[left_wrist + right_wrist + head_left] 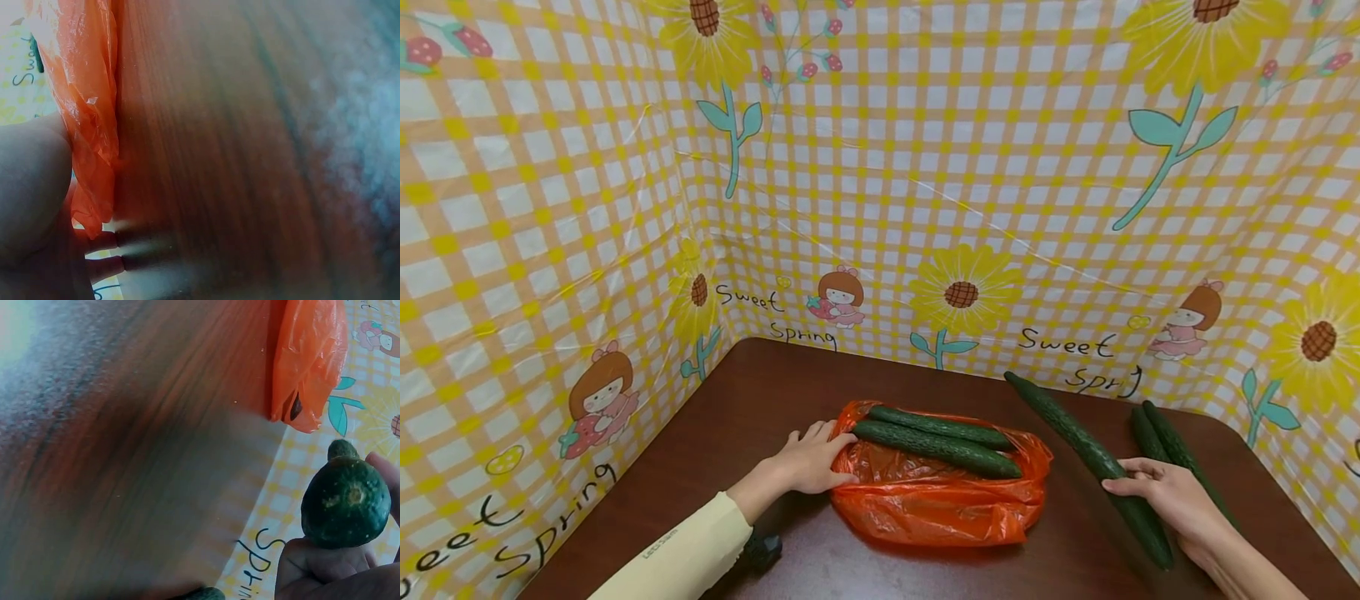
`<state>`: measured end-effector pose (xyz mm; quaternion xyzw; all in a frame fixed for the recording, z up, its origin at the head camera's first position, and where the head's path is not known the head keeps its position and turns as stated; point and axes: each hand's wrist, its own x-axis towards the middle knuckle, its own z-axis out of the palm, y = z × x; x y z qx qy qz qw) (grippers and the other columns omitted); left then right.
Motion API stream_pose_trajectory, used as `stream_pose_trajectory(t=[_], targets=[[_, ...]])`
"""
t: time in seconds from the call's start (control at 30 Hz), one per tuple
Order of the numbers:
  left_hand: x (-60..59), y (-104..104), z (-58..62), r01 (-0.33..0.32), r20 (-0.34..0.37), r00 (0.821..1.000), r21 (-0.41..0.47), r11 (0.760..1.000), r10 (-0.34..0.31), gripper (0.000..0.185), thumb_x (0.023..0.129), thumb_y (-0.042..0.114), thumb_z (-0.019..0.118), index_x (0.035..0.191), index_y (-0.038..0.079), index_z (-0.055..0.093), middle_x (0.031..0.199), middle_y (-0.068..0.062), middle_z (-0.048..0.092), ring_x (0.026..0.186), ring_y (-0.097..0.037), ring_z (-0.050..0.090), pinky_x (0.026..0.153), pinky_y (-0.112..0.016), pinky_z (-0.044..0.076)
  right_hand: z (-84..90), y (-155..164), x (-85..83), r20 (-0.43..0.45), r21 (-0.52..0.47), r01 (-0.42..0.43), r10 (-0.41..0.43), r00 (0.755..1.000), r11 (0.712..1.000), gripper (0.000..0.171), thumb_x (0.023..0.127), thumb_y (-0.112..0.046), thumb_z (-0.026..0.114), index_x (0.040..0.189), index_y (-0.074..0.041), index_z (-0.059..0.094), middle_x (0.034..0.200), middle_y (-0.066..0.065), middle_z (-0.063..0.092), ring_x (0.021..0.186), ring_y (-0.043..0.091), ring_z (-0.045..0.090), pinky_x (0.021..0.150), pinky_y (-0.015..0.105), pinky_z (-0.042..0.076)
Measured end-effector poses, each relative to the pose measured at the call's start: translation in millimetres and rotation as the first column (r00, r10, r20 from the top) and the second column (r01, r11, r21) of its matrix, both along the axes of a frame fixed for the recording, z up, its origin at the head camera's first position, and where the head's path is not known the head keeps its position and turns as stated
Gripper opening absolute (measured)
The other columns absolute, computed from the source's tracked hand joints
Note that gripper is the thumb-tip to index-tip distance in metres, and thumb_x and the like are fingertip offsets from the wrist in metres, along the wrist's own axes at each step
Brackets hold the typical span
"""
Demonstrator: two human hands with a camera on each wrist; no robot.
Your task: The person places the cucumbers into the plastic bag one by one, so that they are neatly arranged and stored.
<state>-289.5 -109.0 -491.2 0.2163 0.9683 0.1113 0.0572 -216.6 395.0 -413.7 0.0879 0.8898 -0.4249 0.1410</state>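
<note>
Our right hand [1180, 500] curls its fingers and thumb around a long cucumber [1090, 454], which lies slantwise on the table with its far tip toward the back wall. From the right wrist view we see the cucumber's round cut end [345, 503] held against the fingertips [315, 562]. Just beside that hand, on its outer side, two more cucumbers [1172, 450] lie close together on the wood.

Our left hand [812, 462] rests with fingers spread and nearly straight on the near left edge of an orange plastic bag [940, 496], pressing the film down; the left wrist view shows the crinkled orange plastic [87, 100] right against the palm. On top of the bag lie two cucumbers [940, 440] side by side, running left to right.

Everything sits on a dark brown wooden table [760, 392] with a glossy, grained top. Around it on three sides stands a yellow-and-white checked cloth [925, 167] printed with sunflowers, cartoon girls and the words "Sweet Spring". A cream sleeve [685, 554] covers our left forearm.
</note>
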Motion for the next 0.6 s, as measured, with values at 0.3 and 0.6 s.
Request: stream_pose_trajectory(t=[0.3,0.6], targets=[[2.9,0.8,5.3,0.005,0.009,1.000,0.000,1.000,-0.005,0.068,0.094,0.060,0.060,0.151,0.027,0.044,0.163,-0.017,0.029,0.150,-0.037,0.024,0.112,-0.069,0.024,10.1,-8.9,-1.9,-0.022,0.057,-0.092,0.094,0.995,0.994,0.078,0.096,-0.049,0.063,0.149,0.004,0.041,0.157,0.040,0.019,0.141,0.059,0.025,0.097,0.056,0.045],[3.8,0.4,6.3,0.014,-0.010,1.000,0.008,1.000,-0.014,0.067,0.093,0.061,0.060,0.149,0.026,0.046,0.161,-0.018,0.031,0.149,-0.039,0.027,0.110,-0.070,0.026,21.6,-19.4,-4.9,-0.095,0.044,-0.173,0.177,0.980,0.984,0.067,0.096,-0.040,0.066,0.144,0.003,0.048,0.153,0.034,0.036,0.139,0.059,0.030,0.096,0.054,0.048]])
